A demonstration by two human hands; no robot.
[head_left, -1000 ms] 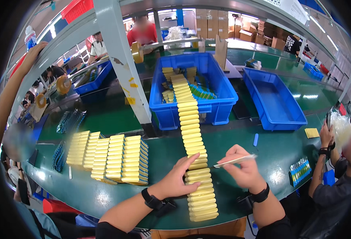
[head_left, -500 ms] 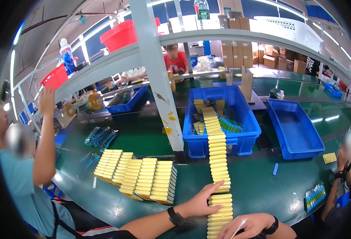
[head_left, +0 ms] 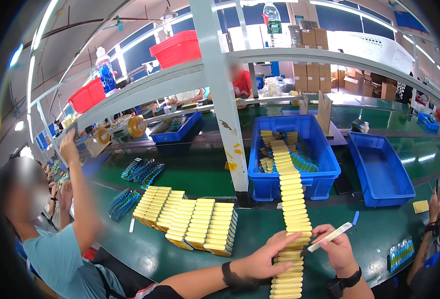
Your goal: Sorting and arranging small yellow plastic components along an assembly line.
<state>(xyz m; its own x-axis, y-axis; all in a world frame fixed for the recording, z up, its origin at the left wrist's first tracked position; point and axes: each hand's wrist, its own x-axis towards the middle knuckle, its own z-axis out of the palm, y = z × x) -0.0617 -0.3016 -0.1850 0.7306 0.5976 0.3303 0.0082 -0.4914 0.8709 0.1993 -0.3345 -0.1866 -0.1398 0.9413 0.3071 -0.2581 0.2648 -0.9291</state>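
A long chain of yellow, round-ended pieces (head_left: 295,207) runs from a blue bin (head_left: 325,188) down across the green table toward me. My left hand (head_left: 267,256) lies over the chain from its left side, fingers stretched out and resting on the pieces. On the chain's other side, my right hand (head_left: 335,248) pinches a flat whitish stick (head_left: 337,233), which slants up to the right. Part of the chain is hidden under my left fingers. Stacked blocks of similar yellow pieces (head_left: 195,219) with blue-green sides stand to the left of my left hand.
An emptied-looking blue tray (head_left: 382,169) and a small blue piece (head_left: 355,218) lie to the right. Bundles of blue-green packs (head_left: 142,171) rest at left. A white post (head_left: 225,124) rises behind the stacks. Co-workers sit at left (head_left: 55,249) and right.
My right hand has moved up beside the chain, raising the whitish stick. My left hand now lies flatter across the chain. The view has shifted, and the person at left has turned.
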